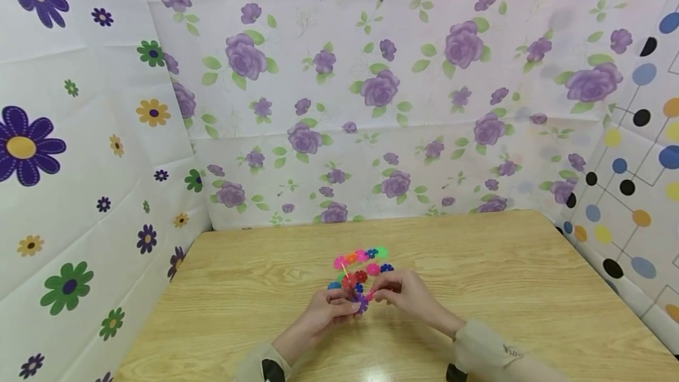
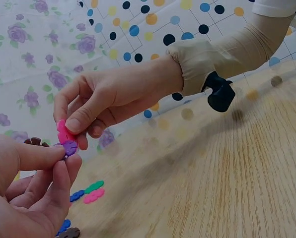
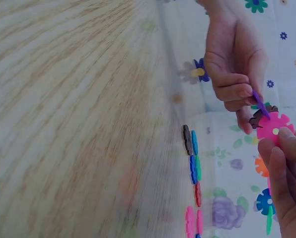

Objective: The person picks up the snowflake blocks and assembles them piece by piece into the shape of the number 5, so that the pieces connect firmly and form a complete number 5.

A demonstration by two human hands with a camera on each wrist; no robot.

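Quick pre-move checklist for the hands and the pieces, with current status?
1. Left hand pinches the purple piece: ok.
2. Right hand pinches the pink piece: ok.
3. Pink and purple pieces touching: ok, they meet between the hands.
4. Their slots fully seated: cannot tell, the joint is too small to judge.
5. Brown piece joined to the purple one: cannot tell, partly hidden.
6. More pieces on the table beyond the hands: ok.

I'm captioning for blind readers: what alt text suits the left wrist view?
A person's left hand pinches a purple notched disc while the right hand holds a pink disc against it. Further coloured discs lie on the wooden table.
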